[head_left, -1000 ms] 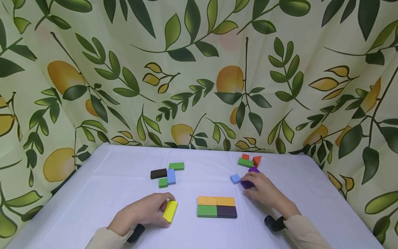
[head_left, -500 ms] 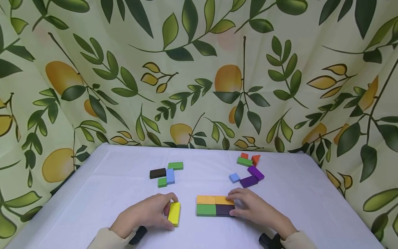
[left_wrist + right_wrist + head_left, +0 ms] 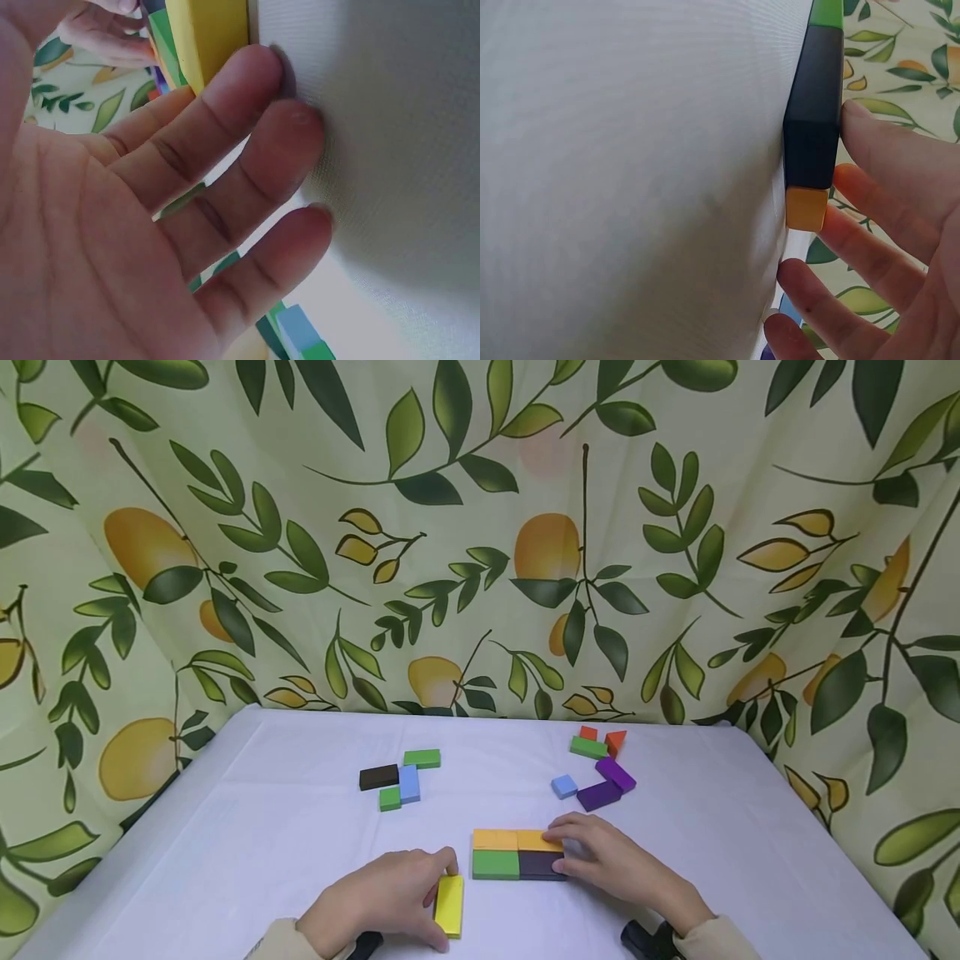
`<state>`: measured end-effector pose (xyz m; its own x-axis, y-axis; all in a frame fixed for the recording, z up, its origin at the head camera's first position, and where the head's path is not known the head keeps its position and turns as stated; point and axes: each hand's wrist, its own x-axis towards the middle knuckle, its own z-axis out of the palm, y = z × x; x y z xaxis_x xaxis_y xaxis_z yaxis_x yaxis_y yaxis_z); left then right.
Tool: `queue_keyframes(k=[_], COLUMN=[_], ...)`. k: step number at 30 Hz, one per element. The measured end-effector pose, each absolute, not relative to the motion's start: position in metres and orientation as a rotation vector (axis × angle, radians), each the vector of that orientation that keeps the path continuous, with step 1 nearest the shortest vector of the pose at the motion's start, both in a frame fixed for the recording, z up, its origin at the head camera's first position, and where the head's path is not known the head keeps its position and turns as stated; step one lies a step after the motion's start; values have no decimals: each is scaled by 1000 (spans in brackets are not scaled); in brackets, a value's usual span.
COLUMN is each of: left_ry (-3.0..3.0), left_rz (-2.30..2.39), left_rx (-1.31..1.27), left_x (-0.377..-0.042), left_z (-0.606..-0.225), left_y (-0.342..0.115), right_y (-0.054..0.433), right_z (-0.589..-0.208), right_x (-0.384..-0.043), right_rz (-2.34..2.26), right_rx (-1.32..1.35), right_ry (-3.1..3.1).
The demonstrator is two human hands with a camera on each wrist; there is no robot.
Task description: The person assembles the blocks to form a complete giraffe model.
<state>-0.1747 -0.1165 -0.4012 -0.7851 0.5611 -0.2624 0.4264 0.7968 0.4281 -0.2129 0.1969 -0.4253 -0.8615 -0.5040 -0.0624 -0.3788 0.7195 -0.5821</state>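
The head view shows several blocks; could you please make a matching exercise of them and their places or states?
1. yellow block
2. orange blocks
3. red triangular block
4. purple blocks

A. far row of the four-block rectangle
B. angled to each other
C. held in the left hand
D. just right of a green block

Pairs: 1-C, 2-A, 3-D, 4-B

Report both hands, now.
Left hand: holding the yellow block, pinched.
Right hand: open, touching the right end of the four-block rectangle.

Sleeves [image 3: 716, 939] cropped below, yellow block [image 3: 450, 906] partly hidden
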Motion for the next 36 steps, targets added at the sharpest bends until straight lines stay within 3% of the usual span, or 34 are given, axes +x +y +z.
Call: queue_keyframes(k=[36], left_ry=[2610], left_rz=[699], left_rx=[890], left_x=[-178], left_z=[-413], left_y=[-98], right_y=[195], right_z=[-427], right_x=[-212], right_rz=[-889], right_rx=[-657], right_ry=[2701])
